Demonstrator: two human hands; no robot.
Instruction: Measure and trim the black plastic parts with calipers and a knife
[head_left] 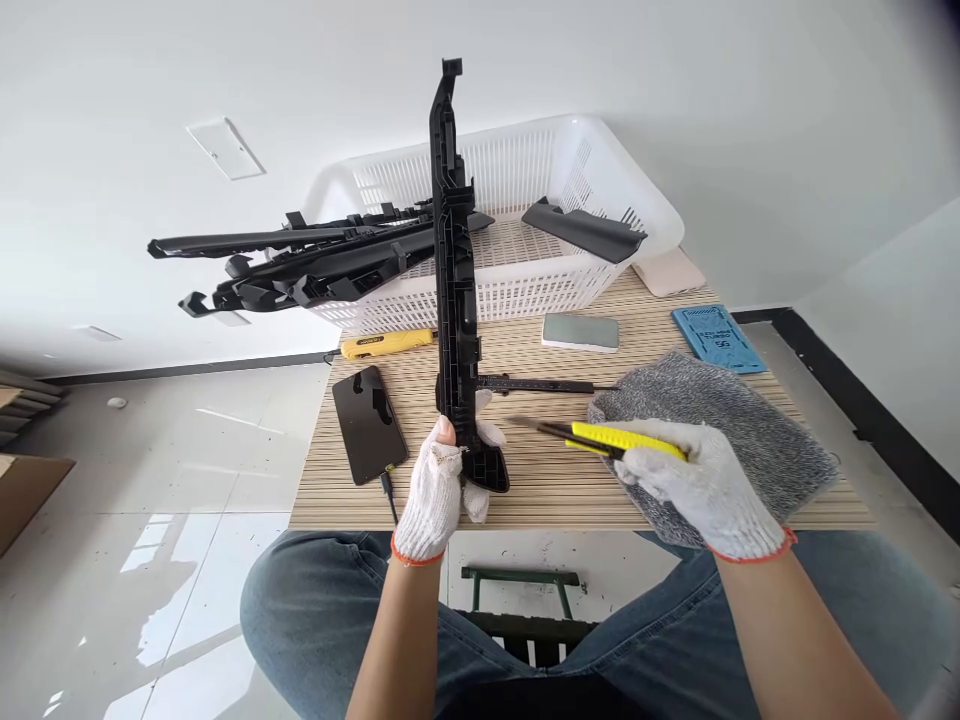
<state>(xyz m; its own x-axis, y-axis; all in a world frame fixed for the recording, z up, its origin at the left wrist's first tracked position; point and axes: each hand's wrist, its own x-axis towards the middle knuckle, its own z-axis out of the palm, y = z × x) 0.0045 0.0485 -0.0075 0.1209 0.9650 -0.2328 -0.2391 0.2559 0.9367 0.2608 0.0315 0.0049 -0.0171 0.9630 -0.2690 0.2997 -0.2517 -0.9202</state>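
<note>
My left hand [439, 490], in a white knit glove with the thumb tip bare, is closed round the lower end of a long black plastic part [456, 290]. The part stands nearly upright, its ribbed side facing me. A yellow and black utility knife [630, 440] is gripped in my gloved right hand [694, 480], its blade pointing left towards the part without touching it. Beneath my right hand lies a grey cloth [735, 420]. Behind the held part, a black caliper-like tool [536, 385] rests on the table.
A white basket [525, 285] at the back holds several black parts [322, 265], many sticking out left, and another piece [585, 230] at right. On the table [555, 500] are a black phone [370, 425], yellow tool [386, 343], grey-green box [580, 332] and blue packet [718, 338].
</note>
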